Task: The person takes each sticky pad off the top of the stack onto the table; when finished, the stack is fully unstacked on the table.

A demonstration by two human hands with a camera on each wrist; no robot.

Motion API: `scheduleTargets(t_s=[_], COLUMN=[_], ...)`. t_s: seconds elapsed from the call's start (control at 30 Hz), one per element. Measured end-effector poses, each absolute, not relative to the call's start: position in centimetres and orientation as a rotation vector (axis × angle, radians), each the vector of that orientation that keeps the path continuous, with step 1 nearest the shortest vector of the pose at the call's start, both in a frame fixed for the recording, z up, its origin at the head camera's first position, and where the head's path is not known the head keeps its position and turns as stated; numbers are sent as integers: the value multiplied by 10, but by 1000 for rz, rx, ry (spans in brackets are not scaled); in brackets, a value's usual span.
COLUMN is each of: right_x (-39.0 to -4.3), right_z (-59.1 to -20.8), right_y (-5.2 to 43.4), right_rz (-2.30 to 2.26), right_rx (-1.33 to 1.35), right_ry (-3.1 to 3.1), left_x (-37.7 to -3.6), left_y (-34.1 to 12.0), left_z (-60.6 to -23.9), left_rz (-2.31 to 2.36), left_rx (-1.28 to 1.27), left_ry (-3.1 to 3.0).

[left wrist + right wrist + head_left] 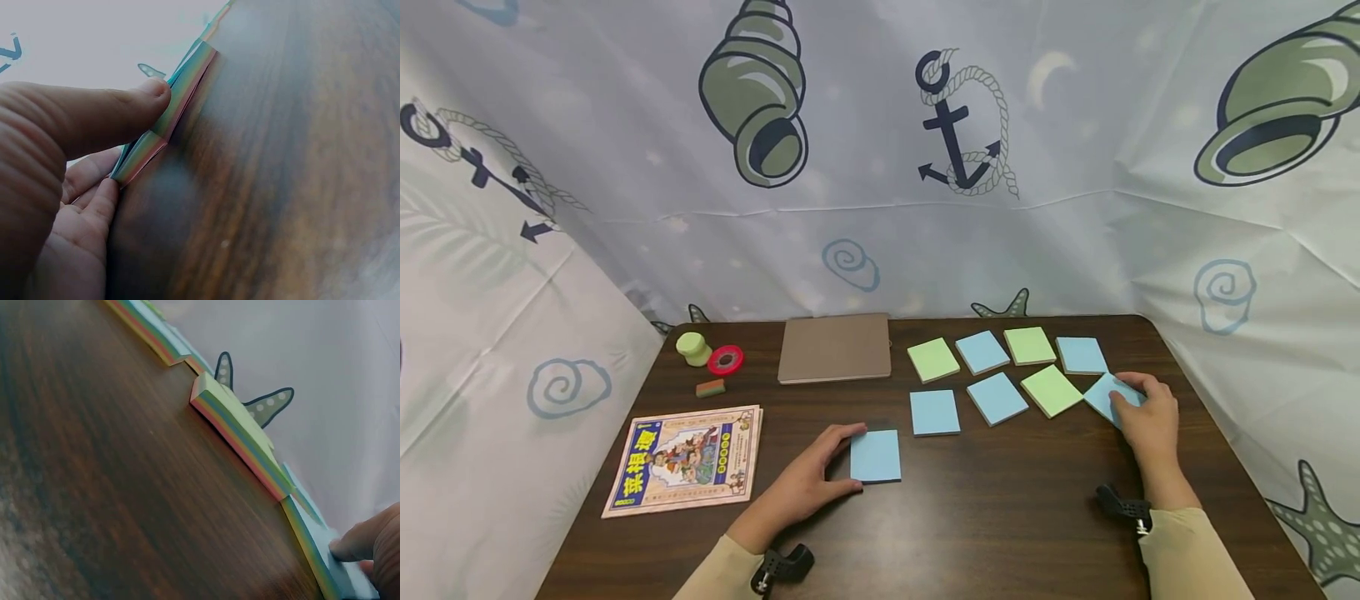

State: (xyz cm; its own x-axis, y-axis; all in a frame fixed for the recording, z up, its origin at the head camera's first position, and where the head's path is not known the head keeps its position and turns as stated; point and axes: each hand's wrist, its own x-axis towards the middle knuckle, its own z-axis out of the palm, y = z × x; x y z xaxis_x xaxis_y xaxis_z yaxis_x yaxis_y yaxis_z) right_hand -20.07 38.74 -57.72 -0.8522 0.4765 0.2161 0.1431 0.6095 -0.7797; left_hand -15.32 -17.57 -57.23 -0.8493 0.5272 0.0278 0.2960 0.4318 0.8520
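Note:
In the head view my left hand (808,479) has thumb and fingers at the near and far edges of a blue sticky note pad (876,457), pinching it on the table. The left wrist view shows the left thumb (119,115) against the striped, multicoloured side of a pad (187,84). On the right, my right hand (1153,421) grips another blue sticky note pad (1108,397), covering its right part. Its corner meets a green sticky note pad (1051,391). Only fingertips of that hand show in the right wrist view, over the blue pad (319,544).
Several more blue and green pads lie in two rows, among them a blue pad (934,412). A brown notebook (835,348) lies at the back. To the left are a printed booklet (681,461), a red tape roll (726,360), a pale green object (693,348) and a small two-coloured block (710,388).

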Motion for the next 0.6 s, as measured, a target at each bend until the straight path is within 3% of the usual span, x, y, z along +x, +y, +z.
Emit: scheduleTargets(t_s=[0.37,0.6], right_x=[-199,-197], right_z=[-579,-577], right_y=[386,381], right_rz=[1099,1147], right_rx=[-483,-525], right_ry=[-2467,-2305], left_x=[-151,-154], left_y=[-176,-179], left_z=[-571,-573], left_rz=[1408,1675], left_rx=[698,703], left_ry=[2420,2235])
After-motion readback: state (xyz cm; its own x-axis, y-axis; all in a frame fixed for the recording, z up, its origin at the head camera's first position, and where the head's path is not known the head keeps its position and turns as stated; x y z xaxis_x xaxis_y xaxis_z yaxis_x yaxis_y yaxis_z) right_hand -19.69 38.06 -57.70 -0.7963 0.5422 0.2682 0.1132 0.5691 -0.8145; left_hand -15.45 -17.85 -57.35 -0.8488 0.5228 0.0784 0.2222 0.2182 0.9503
